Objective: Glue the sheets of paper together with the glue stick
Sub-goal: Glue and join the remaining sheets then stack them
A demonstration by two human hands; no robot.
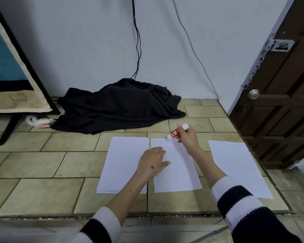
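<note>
Your right hand grips the glue stick around its barrel, tip angled down at the far edge of the middle sheet; whether the tip touches the paper cannot be told. Your left hand lies flat, fingers straight, pressing the near-left part of that sheet, well back from the tip. A second sheet lies just left of the middle sheet, a third well to its right, all on the tiled floor. Judgement: paper this thin is light and limp (it will skid or wrinkle under a dragging stick), so pin it flat near the stroke. The stick is rigid and light; hold it mid-barrel.
</note>
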